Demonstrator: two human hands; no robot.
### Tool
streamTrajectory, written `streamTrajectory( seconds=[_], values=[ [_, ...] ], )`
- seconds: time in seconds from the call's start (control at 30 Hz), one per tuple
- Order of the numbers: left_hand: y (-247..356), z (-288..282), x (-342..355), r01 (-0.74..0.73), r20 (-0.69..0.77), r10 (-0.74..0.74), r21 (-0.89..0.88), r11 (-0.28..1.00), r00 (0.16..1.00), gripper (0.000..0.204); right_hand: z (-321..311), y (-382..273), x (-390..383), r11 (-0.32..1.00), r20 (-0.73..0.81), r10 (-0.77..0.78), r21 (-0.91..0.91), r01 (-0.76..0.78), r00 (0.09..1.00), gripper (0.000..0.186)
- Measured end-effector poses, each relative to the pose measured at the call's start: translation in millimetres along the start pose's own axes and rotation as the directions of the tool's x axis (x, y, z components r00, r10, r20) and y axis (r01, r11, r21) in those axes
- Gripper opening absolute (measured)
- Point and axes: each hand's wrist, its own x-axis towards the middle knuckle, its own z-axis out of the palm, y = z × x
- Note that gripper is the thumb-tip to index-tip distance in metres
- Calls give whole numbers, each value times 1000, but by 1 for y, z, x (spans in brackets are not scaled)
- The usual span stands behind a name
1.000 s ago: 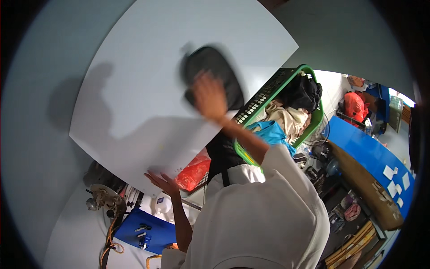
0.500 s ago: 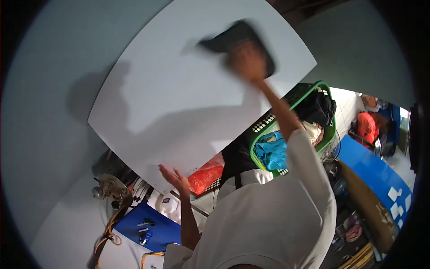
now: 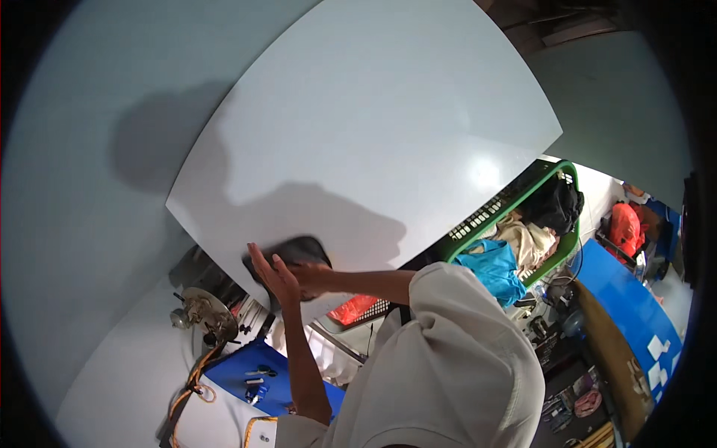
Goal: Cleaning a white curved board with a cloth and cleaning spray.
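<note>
A large white board (image 3: 388, 119) leans against the pale wall in front of me. Low on its surface, near the left bottom edge, my right hand (image 3: 314, 278) presses a black cloth (image 3: 305, 248); that hand's fingers are partly hidden behind my left one. Just in front of the cloth, my left hand (image 3: 276, 278) is raised with its fingers stretched out and apart, holding nothing. Whether the left hand touches the cloth I cannot tell. My shadow falls across the board's lower part.
To the right stands a green laundry basket (image 3: 571, 246) with clothes in it. A red plastic bag (image 3: 352, 308) lies below the board. At lower left are a blue surface (image 3: 287, 377) with small items, a metal disc-shaped device (image 3: 209, 313) and orange cords (image 3: 196, 381). A blue panel (image 3: 620, 287) is farther right.
My right hand has swept the black cloth from the board's upper right down to its lower left, beside my left hand. The left hand has shifted slightly left and up.
</note>
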Motion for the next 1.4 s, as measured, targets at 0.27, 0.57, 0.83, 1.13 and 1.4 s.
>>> streamTrajectory(
  seconds=[0.27, 0.57, 0.83, 1.13, 1.4],
  values=[
    [20, 55, -16, -320, 440, 271, 41, 946, 856, 61, -262, 172, -146, 807, -595, -56, -500, -315, 802, 66],
    [40, 22, 7, -28, 80, 30, -28, 999, 996, 52, -360, 154, -102, 481, -917, 187, -228, -846, 353, 54],
    [3, 60, 76, -212, 308, 155, 160, 964, 939, 58, -153, 68, -33, 962, -129, -16, -271, -19, 992, 79],
    [-6, 42, 19, -42, 169, 10, 188, 981, 985, 62, -383, 172, -102, 687, -637, -68, -588, -426, 768, 57],
    [-67, 29, -7, 140, 9, -148, 265, 954, 989, 62, -528, 311, -56, 470, -990, -36, -136, -872, 135, 58]
  ],
)
